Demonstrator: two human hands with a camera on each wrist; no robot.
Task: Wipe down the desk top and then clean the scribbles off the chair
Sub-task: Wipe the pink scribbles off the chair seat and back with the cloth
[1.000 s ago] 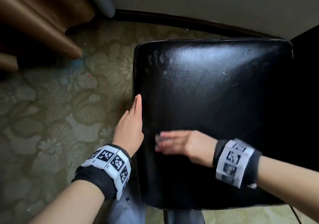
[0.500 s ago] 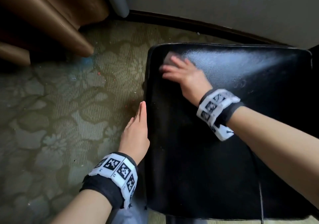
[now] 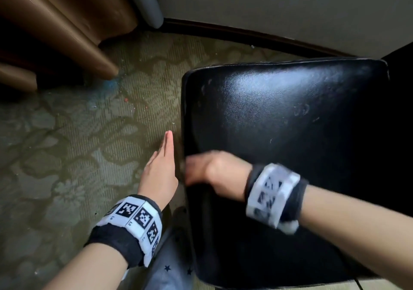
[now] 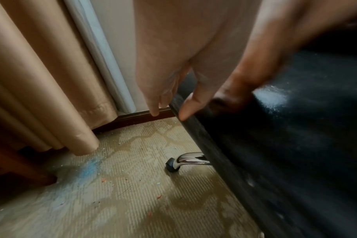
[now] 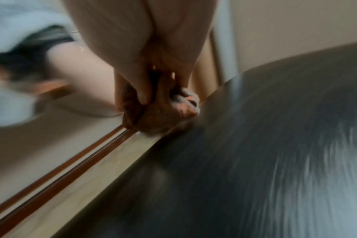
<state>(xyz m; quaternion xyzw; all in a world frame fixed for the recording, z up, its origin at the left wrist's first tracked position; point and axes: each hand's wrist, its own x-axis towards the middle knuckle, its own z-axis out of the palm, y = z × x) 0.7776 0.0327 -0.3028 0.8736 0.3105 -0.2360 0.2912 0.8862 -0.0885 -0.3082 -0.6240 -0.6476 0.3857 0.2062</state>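
A black glossy chair seat (image 3: 290, 133) fills the right of the head view, with faint pale marks near its far left corner (image 3: 204, 88) and further right (image 3: 301, 110). My left hand (image 3: 164, 162) lies flat with straight fingers against the seat's left side; in the left wrist view its thumb (image 4: 183, 112) rests on the seat edge (image 4: 204, 145). My right hand (image 3: 214, 169), blurred by motion, is over the seat's near left part. In the right wrist view its fingers pinch a crumpled brownish wad (image 5: 159, 111) against the seat (image 5: 255, 161).
Patterned carpet (image 3: 67, 133) with crumbs and a blue smear (image 3: 109, 86) lies left of the chair. Tan curtains (image 3: 67, 32) hang at the far left, with a dark baseboard (image 3: 245, 35) behind. A chrome chair leg with a caster (image 4: 172, 165) shows under the seat.
My right hand swept with the wad from the seat's far left corner back to its near left edge. My left hand stayed against the seat's side.
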